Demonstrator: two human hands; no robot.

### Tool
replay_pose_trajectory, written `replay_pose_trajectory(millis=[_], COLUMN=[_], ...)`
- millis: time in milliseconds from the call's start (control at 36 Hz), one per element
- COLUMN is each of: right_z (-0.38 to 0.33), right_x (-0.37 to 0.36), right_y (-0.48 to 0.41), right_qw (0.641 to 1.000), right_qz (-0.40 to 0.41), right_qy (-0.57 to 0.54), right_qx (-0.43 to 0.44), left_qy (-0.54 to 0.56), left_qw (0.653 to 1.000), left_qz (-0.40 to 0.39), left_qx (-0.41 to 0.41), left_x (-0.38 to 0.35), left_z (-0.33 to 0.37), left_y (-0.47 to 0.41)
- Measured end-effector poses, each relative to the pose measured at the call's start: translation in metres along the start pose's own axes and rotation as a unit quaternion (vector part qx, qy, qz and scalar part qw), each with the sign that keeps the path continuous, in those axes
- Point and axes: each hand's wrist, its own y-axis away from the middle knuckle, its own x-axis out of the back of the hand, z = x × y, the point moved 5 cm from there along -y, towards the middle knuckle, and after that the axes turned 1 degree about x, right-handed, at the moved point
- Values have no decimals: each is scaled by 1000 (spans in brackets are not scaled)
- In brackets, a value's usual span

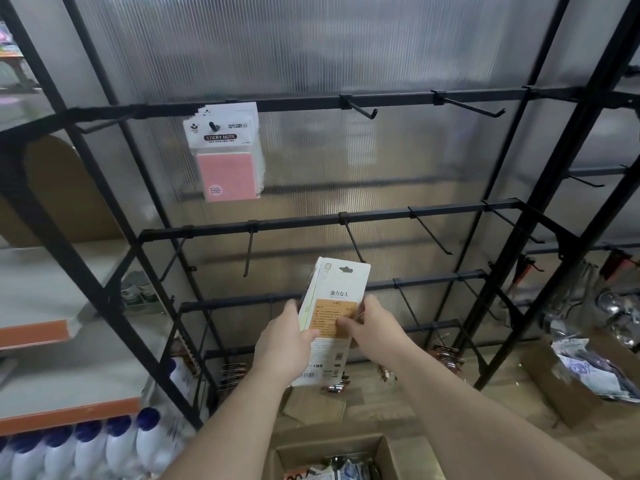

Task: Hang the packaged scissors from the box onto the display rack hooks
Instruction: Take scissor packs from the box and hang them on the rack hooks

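I hold a stack of white scissors packages with an orange label, back side facing me, in front of the black display rack. My left hand grips the stack's left edge; my right hand pinches its right edge with the thumb on the label. The hang hole at the top sits just below the tip of a bare hook on the middle bar. The open cardboard box with more packages lies at the bottom of the view.
Sticky note packs hang from a hook on the top bar. Several bare hooks stick out along the bars. White bottles stand at the lower left below orange-edged shelves. Another box of packaged goods sits at the right.
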Motion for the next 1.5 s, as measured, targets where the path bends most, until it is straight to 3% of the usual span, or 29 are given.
replay_pose_trajectory(millis=[500, 833, 1028, 1361, 1500], right_z=[-1, -3, -18, -18, -20], right_x=[6, -1, -17, -23, -20], right_y=[3, 8, 11, 16, 15], right_qw=[999, 997, 995, 988, 991], right_qz=[9, 27, -16, -77, -56], right_qy=[-11, 28, -9, -103, -82], right_qx=[44, 62, 101, 81, 90], left_qy=[29, -11, -1, 17, 27], left_qw=[999, 998, 998, 998, 997], left_qz=[31, 56, 51, 39, 48], left_qx=[1, -28, -42, -52, -55], left_x=[-2, -4, -9, -9, -9], left_z=[-3, 8, 20, 14, 10], left_y=[-2, 2, 4, 3, 0])
